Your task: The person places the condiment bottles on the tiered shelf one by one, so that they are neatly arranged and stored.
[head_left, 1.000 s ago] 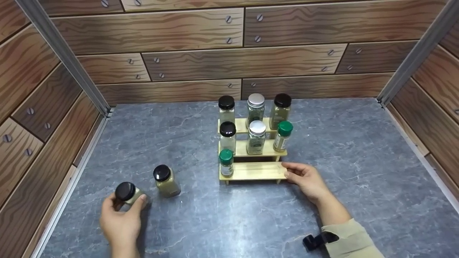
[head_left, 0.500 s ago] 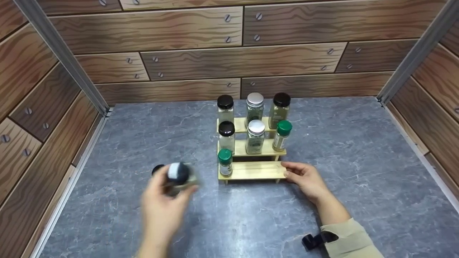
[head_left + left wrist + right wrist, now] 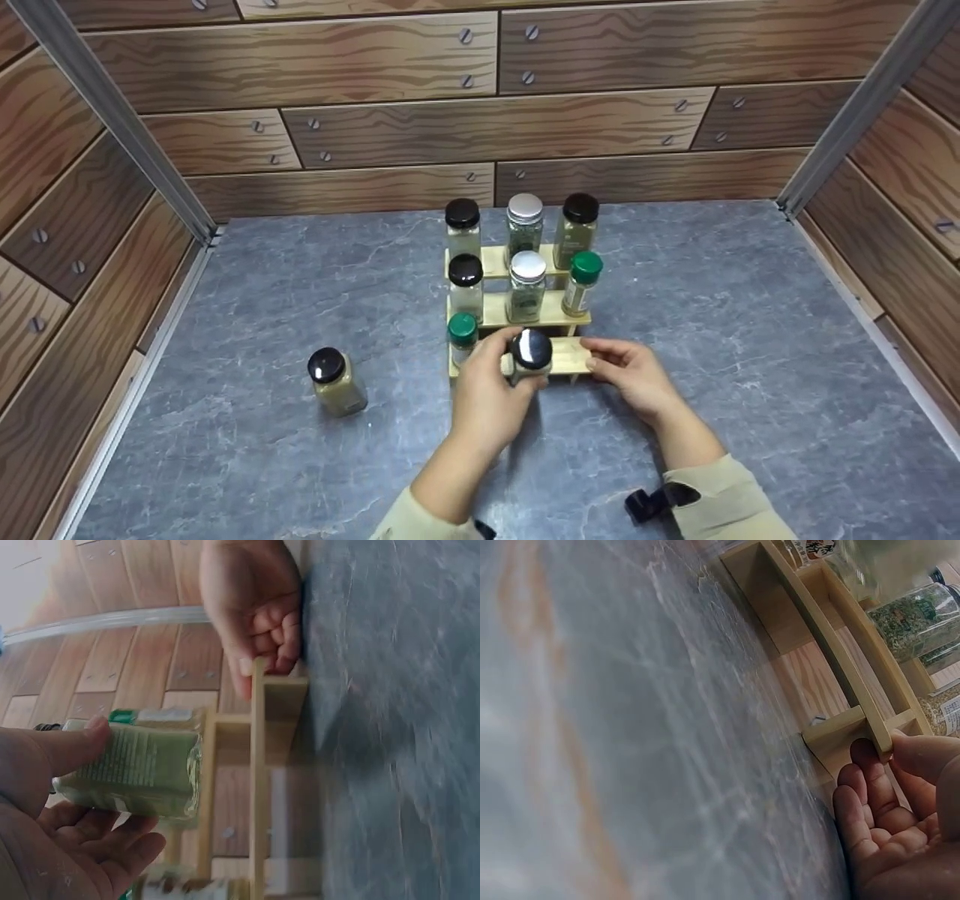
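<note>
My left hand point(image 3: 487, 401) grips a spice jar with a black lid point(image 3: 532, 350) in front of the lowest tier of a wooden three-tier rack point(image 3: 568, 355). In the left wrist view the glass jar point(image 3: 142, 765) lies between thumb and fingers, its base apart from the lowest board. My right hand point(image 3: 636, 381) pinches that board's right end; in the right wrist view its thumb and fingers meet around the board's end point(image 3: 881, 739). A green-capped jar point(image 3: 463, 330), partly hidden by my left hand, stands at the lowest tier's left end.
Jars with black, silver and green caps stand on the upper two tiers, among them a silver-capped jar point(image 3: 527, 285). Another black-lidded jar point(image 3: 337, 384) stands alone on the grey marbled table point(image 3: 225, 450) at left. Wood-patterned walls point(image 3: 390, 135) enclose the back and sides.
My left hand has lifted the black-lidded jar from the table's left side and carried it right to the lowest tier. My right hand keeps its hold on the rack.
</note>
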A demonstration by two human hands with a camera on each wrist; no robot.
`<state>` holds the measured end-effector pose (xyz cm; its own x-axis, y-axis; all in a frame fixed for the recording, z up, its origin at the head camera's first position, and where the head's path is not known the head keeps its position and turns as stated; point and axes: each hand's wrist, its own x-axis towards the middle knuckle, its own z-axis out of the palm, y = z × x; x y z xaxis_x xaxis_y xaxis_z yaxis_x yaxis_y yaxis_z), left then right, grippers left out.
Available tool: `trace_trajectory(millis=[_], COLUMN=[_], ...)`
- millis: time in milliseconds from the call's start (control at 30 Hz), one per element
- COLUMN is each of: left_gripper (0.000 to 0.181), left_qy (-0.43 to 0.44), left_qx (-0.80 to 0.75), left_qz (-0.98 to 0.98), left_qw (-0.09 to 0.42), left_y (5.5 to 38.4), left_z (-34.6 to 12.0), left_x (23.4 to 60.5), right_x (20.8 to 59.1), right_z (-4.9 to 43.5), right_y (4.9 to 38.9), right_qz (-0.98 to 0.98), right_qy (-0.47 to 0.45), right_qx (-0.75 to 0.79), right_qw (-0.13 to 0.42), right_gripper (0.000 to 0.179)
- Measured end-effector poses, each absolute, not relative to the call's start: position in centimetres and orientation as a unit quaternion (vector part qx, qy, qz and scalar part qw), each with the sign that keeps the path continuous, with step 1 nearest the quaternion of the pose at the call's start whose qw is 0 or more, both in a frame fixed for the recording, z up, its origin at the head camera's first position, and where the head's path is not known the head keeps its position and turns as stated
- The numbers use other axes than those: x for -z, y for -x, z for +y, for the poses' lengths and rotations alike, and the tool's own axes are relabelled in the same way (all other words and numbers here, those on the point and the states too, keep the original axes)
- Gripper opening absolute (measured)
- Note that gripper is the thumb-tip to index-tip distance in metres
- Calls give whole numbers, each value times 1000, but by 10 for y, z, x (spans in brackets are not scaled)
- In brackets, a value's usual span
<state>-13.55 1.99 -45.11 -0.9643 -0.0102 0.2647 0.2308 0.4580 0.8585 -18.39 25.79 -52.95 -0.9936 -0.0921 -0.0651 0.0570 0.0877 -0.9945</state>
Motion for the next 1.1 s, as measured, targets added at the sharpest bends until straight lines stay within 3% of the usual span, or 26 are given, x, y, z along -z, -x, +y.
trace_trajectory(millis=[333,700,900,1100], left_gripper=[59,62,64,77], left_qy=[37,28,11,23], left_qx=[507,490,495,527], left_qz=[-857,-863,-859,-842], left_qw=[88,120,131,110], left_y=[155,155,147,114], left_z=[33,38,43,32], left_x=[462,466,465,441], right_x=[527,525,528,527], right_z=[256,258,260,261], right_y=[185,184,184,184], right_qz=[730,731,733,737], right_qy=[28,28,17,18], right_qx=[680,679,678,673], right_qw=[60,60,55,59], right_gripper=[42,42,42,42])
